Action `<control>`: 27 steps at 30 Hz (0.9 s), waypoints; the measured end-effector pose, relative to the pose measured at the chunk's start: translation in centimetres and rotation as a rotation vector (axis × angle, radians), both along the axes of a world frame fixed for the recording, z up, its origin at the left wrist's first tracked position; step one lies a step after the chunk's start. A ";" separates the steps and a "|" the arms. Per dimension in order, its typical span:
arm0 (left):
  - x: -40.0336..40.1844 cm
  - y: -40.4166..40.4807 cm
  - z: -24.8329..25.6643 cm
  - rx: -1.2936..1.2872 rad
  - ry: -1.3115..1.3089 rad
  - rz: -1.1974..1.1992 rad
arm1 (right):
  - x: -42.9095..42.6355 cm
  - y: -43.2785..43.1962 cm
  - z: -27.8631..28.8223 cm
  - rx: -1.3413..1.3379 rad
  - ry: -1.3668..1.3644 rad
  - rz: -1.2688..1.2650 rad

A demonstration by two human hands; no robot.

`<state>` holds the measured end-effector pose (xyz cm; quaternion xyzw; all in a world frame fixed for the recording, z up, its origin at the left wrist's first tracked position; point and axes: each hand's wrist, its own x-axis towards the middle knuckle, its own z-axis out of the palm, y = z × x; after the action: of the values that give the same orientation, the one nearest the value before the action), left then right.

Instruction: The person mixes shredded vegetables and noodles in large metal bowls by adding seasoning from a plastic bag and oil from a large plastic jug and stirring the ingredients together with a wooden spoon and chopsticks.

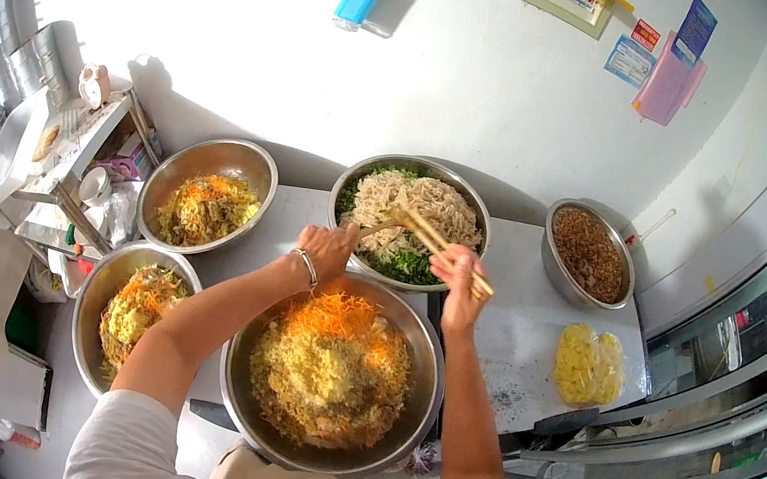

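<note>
My left hand (327, 251) grips the handle of a wooden utensil (381, 225), its tip over a steel bowl (485, 224) of pale shredded food (420, 200) and chopped greens (403, 266). In my right hand (458, 282) are wooden chopsticks (430, 232), angled so that their tips meet the utensil above the shreds. Nearest my body stands a large steel bowl (434, 385) heaped with yellow crumbly food (315, 373) and shredded carrot (344, 317). My left forearm passes over its left side and partly covers a smaller mixed-food bowl (84, 311).
Another steel bowl of mixed food (206, 210) stands at the back left, beside a cluttered shelf (72, 165). On the right are a bowl of brown crumbly food (586, 254) and a plastic bag of yellow food (588, 367). A white wall (251, 27) rises behind the table.
</note>
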<state>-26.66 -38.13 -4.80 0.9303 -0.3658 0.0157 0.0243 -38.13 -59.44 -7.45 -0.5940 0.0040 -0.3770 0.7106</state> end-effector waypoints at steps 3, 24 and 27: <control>-1.3 -1.7 1.7 -0.025 0.037 -0.036 | 1.7 -2.6 -4.5 0.199 0.018 -0.164; -7.6 10.2 2.7 -0.773 1.055 0.308 | -11.1 -4.0 1.5 0.209 0.169 0.159; -10.5 16.6 0.0 -0.703 0.755 0.235 | -14.9 -1.7 1.7 -0.051 0.328 0.376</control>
<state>-37.14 -21.55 -4.76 0.8416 -0.1976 -0.1962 0.4628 -53.07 -61.15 -5.73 -0.6551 -0.0009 -0.1368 0.7430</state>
